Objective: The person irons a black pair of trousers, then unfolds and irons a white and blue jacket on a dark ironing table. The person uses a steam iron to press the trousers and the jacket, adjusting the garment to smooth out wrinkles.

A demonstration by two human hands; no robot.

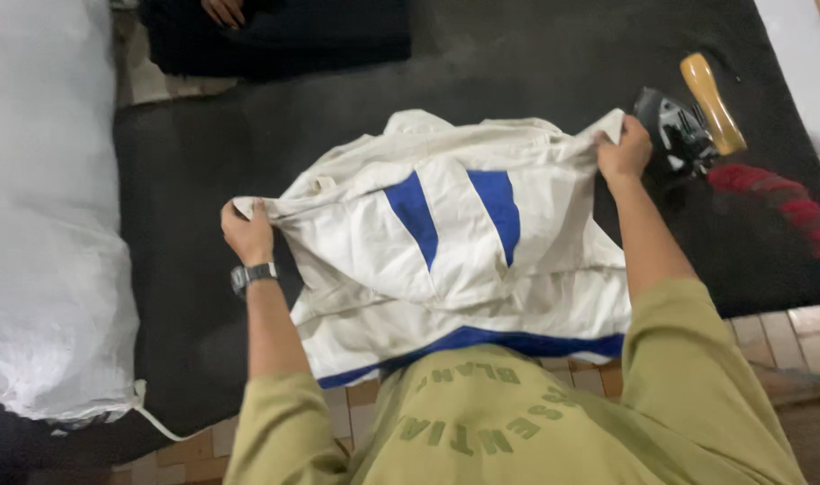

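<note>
Both hands gripping a cream garment [455,242] with blue stripes, spread over the dark desk [194,171].

Left hand [246,232] closed on one corner, right hand [624,151] closed on the opposite corner. Just beside the right hand, an iron [688,126] with a wooden handle, red cord [787,202] trailing. Big white sack [42,216] along the left edge; another person's hand [223,11] at the far edge.

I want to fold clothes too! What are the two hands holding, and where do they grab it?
Both hold one white garment with blue stripes. The left hand pinches its left edge; the right hand grips its upper right corner.
</note>
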